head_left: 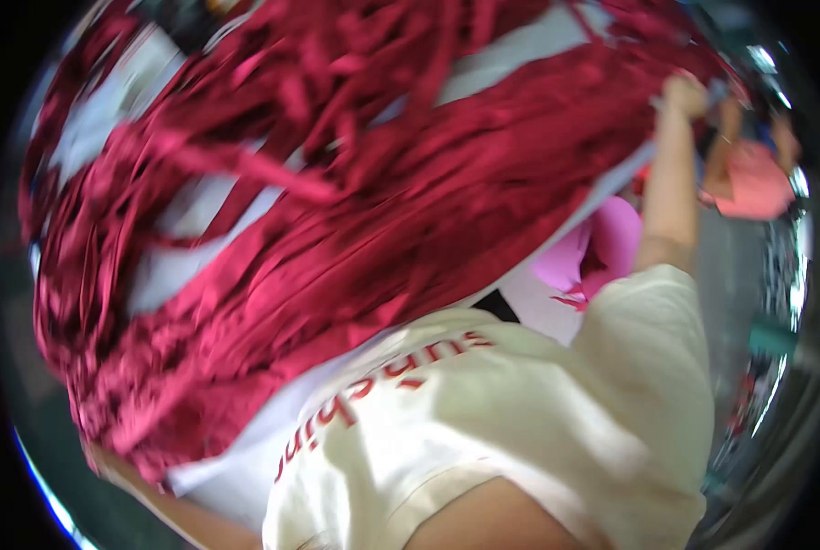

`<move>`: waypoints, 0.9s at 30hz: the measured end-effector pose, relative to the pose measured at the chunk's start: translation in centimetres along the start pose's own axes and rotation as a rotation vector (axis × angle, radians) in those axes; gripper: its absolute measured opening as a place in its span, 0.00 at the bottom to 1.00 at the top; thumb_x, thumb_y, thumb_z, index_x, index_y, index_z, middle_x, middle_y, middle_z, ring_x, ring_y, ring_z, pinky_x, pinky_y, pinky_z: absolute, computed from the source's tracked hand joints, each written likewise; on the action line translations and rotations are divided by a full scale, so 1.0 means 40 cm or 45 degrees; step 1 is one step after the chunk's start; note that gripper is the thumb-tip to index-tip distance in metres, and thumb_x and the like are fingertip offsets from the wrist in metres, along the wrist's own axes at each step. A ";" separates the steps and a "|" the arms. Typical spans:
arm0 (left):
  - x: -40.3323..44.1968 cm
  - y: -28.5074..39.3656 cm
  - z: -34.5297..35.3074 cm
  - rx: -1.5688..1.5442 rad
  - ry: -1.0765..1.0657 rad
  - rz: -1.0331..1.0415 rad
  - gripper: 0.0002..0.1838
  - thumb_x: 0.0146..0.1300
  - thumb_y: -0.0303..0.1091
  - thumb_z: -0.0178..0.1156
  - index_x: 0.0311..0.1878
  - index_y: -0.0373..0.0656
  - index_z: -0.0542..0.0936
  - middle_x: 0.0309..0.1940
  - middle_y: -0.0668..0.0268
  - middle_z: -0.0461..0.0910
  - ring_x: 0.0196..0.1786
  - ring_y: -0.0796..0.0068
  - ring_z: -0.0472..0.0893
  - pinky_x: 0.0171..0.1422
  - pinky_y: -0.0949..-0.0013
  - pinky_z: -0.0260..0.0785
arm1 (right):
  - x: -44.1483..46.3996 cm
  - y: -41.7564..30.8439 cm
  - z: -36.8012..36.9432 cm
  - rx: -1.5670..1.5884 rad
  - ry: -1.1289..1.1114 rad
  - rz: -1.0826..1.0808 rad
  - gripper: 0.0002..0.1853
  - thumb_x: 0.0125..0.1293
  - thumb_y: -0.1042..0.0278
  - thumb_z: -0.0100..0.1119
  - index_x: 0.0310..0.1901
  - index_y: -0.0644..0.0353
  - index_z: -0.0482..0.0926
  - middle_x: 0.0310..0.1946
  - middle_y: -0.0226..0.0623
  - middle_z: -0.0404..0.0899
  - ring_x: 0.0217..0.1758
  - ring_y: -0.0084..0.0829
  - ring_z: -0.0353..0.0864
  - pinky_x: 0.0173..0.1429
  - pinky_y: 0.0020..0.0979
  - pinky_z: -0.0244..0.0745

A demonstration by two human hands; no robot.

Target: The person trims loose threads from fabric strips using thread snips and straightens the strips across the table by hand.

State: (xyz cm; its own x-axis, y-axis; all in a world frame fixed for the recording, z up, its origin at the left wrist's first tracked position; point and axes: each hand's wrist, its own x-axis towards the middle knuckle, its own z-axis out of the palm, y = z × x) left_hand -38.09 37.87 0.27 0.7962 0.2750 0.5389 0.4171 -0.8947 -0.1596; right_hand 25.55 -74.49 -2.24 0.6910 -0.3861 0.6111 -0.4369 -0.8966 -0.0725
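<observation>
A long, gathered bundle of dark red fabric (410,215) stretches diagonally across a white table surface (272,403), with many folds and loose strips. At its far right end my right hand (685,94) is closed in a fist on the fabric's edge, arm stretched out. My left hand (103,458) is at the lower left end of the bundle, mostly hidden under the fabric, so its fingers do not show. The picture is blurred around both hands.
More red strips (355,55) lie tangled across the back. A pink rounded item (602,243) with red scraps sits beside the table, close to my right arm. Another person in a coral top (749,179) is at the right. Grey floor (735,275) runs along that side.
</observation>
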 end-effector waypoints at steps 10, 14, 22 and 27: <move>0.127 0.407 -0.106 0.728 -0.465 -0.621 0.40 0.58 0.69 0.36 0.68 0.54 0.53 0.55 0.50 0.70 0.55 0.49 0.71 0.61 0.55 0.59 | -0.037 -0.183 -0.055 -0.019 -0.146 0.197 0.19 0.52 0.50 0.57 0.46 0.41 0.78 0.45 0.45 0.77 0.49 0.42 0.76 0.53 0.39 0.70; 0.212 0.399 -0.195 0.722 -0.781 -1.075 0.40 0.56 0.73 0.31 0.67 0.61 0.56 0.55 0.53 0.71 0.57 0.52 0.70 0.61 0.54 0.60 | -0.021 -0.182 -0.070 0.122 0.137 0.057 0.24 0.51 0.43 0.59 0.46 0.49 0.78 0.41 0.46 0.78 0.47 0.43 0.76 0.52 0.39 0.70; 0.450 0.874 -0.249 -0.446 -0.186 0.186 0.12 0.59 0.29 0.57 0.46 0.38 0.77 0.42 0.62 0.78 0.47 0.70 0.76 0.53 0.71 0.65 | -0.220 -0.599 -0.428 1.359 -0.230 -0.543 0.13 0.60 0.61 0.58 0.40 0.62 0.80 0.37 0.30 0.79 0.43 0.20 0.74 0.51 0.22 0.66; 0.528 1.286 -0.188 -1.048 -0.368 0.765 0.12 0.54 0.31 0.61 0.41 0.38 0.79 0.39 0.59 0.79 0.42 0.64 0.77 0.53 0.68 0.65 | -0.499 -0.791 -0.644 1.461 -1.079 -1.277 0.07 0.60 0.69 0.58 0.37 0.62 0.79 0.33 0.27 0.78 0.38 0.15 0.75 0.42 0.18 0.69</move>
State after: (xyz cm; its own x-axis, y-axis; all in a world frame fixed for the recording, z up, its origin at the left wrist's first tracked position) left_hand -3.12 -4.99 9.68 0.8924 -0.3152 0.3230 -0.4189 -0.8446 0.3334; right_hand 10.74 -32.84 8.15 0.6634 0.7069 0.2454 0.6486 -0.3798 -0.6596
